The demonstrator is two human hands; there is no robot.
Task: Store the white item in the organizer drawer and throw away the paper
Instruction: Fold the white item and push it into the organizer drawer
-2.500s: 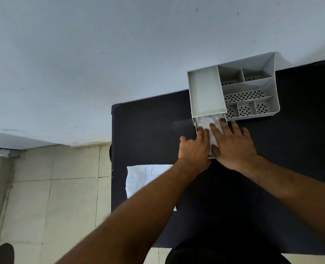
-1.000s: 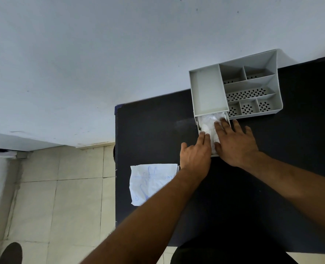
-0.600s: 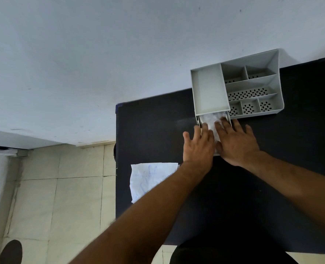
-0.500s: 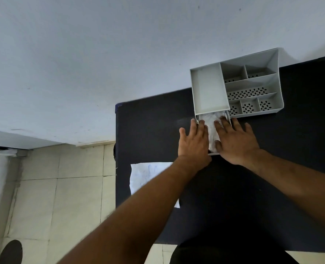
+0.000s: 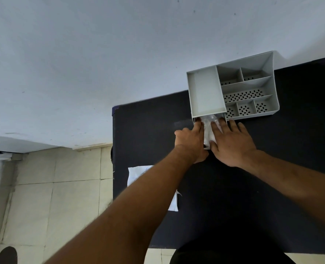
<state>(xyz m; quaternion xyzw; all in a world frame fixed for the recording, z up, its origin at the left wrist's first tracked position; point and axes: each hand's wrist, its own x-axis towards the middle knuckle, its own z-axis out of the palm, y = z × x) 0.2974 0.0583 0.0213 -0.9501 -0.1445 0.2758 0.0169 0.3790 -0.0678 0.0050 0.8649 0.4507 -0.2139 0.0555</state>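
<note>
A grey desk organizer (image 5: 205,92) stands at the back of the dark table, its drawer (image 5: 206,148) pulled out toward me. A crumpled white item (image 5: 208,128) lies inside the drawer. My left hand (image 5: 191,141) rests flat along the drawer's left side. My right hand (image 5: 232,143) lies flat on the drawer's right side, fingers partly over the white item. A white paper (image 5: 137,174) with blue scribbles lies at the table's left edge, mostly hidden by my left forearm.
The dark table (image 5: 272,197) ends at its left edge above a tiled floor (image 5: 53,187). A pale wall runs behind the organizer. The organizer's open compartments (image 5: 243,96) have perforated bottoms.
Both hands stayed at the drawer, shifting slightly around the white item. My left hand moved from on top of it to the drawer's left side.
</note>
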